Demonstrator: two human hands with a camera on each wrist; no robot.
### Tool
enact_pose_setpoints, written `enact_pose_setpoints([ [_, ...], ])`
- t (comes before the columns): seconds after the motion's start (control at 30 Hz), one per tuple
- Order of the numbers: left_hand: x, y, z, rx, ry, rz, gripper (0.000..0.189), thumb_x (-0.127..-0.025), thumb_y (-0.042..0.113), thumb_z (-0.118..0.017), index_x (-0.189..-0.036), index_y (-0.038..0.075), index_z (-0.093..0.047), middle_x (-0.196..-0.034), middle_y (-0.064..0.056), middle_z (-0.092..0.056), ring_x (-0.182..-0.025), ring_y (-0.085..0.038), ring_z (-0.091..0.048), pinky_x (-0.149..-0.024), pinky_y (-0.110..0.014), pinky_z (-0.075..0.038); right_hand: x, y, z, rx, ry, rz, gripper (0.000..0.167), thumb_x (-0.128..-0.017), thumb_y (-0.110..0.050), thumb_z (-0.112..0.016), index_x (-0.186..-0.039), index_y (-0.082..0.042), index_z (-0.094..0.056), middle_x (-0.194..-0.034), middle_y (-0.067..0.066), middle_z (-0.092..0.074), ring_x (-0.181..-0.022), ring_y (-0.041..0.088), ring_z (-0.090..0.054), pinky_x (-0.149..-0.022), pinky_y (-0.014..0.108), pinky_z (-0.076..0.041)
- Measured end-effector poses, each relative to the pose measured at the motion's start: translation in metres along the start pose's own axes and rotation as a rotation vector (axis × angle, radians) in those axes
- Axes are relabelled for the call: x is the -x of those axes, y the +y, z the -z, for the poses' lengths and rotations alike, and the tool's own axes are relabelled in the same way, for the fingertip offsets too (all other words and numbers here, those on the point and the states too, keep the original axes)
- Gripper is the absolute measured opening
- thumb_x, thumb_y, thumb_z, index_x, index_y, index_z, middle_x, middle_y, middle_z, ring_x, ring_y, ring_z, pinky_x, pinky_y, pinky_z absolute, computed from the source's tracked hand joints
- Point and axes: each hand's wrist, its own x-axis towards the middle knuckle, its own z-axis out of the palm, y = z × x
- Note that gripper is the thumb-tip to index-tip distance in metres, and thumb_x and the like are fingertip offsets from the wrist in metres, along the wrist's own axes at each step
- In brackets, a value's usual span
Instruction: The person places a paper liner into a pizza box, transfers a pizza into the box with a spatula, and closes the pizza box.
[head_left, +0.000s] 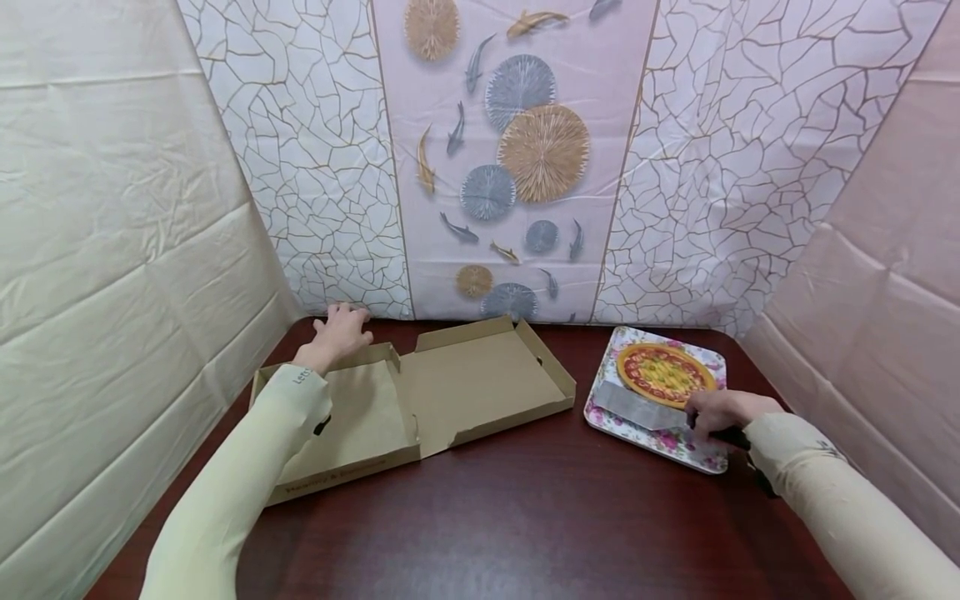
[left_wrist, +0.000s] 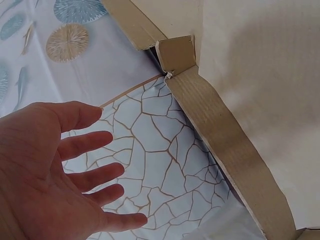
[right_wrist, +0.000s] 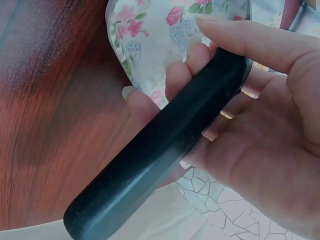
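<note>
My right hand (head_left: 723,412) grips the black handle (right_wrist: 160,145) of a spatula, its fingers curled round it. The spatula's wide metal blade (head_left: 637,406) lies over the flowered tray (head_left: 622,425), along the near edge of a pizza (head_left: 663,373); whether it reaches beneath the crust I cannot tell. My left hand (head_left: 341,333) is held over the back wall of an opened cardboard pizza box (head_left: 360,400). In the left wrist view that hand (left_wrist: 65,170) has its fingers spread, apart from the cardboard, with nothing in it.
The box lid (head_left: 480,379) lies folded out to the right of the box base, between it and the tray. A dark red-brown table (head_left: 495,517) carries everything. Patterned cloth (head_left: 517,167) hangs behind, and pale cloth walls (head_left: 135,275) stand at both sides.
</note>
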Motion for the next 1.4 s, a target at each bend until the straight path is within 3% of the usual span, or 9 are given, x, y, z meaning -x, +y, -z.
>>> enact_pose_setpoints([
  [0.17,0.001,0.000,0.000,0.002,0.005,-0.004,0.043,-0.093,0.017,-0.048,-0.132,-0.001,-0.051,-0.136,-0.028,-0.040,-0.133,-0.048,-0.022,-0.101,-0.075,-0.019,-0.001,0.000,0.000,0.004,0.029,0.024,0.015,-0.071,-0.003,-0.070,-0.081,-0.001,-0.061,-0.080,0.002,-0.055,-0.073,0.015,-0.048,-0.065,0.026,-0.041],
  [0.3,0.000,0.000,0.000,-0.002,0.004,-0.008,0.042,-0.093,0.018,-0.049,-0.131,-0.001,-0.052,-0.135,-0.028,-0.041,-0.133,-0.048,-0.023,-0.101,-0.075,-0.021,-0.002,-0.003,0.000,-0.072,0.032,0.046,0.015,-0.071,0.000,-0.070,-0.078,-0.001,-0.057,-0.071,0.001,-0.055,-0.062,0.012,-0.050,-0.059,0.025,-0.042],
  [0.67,-0.003,0.006,-0.001,-0.013,-0.012,-0.015,0.043,-0.097,0.022,-0.045,-0.134,0.000,-0.050,-0.137,-0.029,-0.038,-0.132,-0.048,-0.025,-0.100,-0.072,-0.026,-0.005,-0.017,0.007,-0.179,0.018,0.002,0.007,-0.082,-0.002,-0.062,-0.082,-0.001,-0.056,-0.063,0.000,-0.052,-0.053,0.011,-0.050,-0.049,0.024,-0.043],
  [0.97,-0.004,0.009,-0.004,-0.011,-0.011,-0.017,0.045,-0.096,0.022,-0.045,-0.136,0.001,-0.048,-0.138,-0.028,-0.037,-0.131,-0.046,-0.026,-0.100,-0.070,-0.026,-0.013,-0.024,0.012,-0.069,0.093,0.099,0.008,-0.077,-0.002,-0.060,-0.072,-0.004,-0.056,-0.060,-0.003,-0.050,-0.051,0.009,-0.045,-0.051,0.024,-0.039],
  [1.17,-0.003,0.012,-0.005,-0.001,0.000,-0.029,0.043,-0.096,0.021,-0.046,-0.134,0.000,-0.049,-0.138,-0.028,-0.038,-0.129,-0.046,-0.028,-0.099,-0.070,-0.029,-0.021,-0.027,0.017,-0.089,0.095,0.112,0.012,-0.079,-0.002,-0.060,-0.070,-0.006,-0.053,-0.056,-0.004,-0.049,-0.049,0.007,-0.044,-0.051,0.023,-0.038],
  [1.4,-0.003,0.015,-0.004,0.001,-0.008,-0.049,0.043,-0.096,0.021,-0.046,-0.133,0.000,-0.051,-0.137,-0.027,-0.040,-0.130,-0.046,-0.029,-0.097,-0.068,-0.033,-0.029,-0.031,0.020,-0.031,0.160,0.143,0.016,-0.081,-0.006,-0.062,-0.066,-0.008,-0.056,-0.058,-0.006,-0.045,-0.051,0.007,-0.041,-0.052,0.023,-0.035],
])
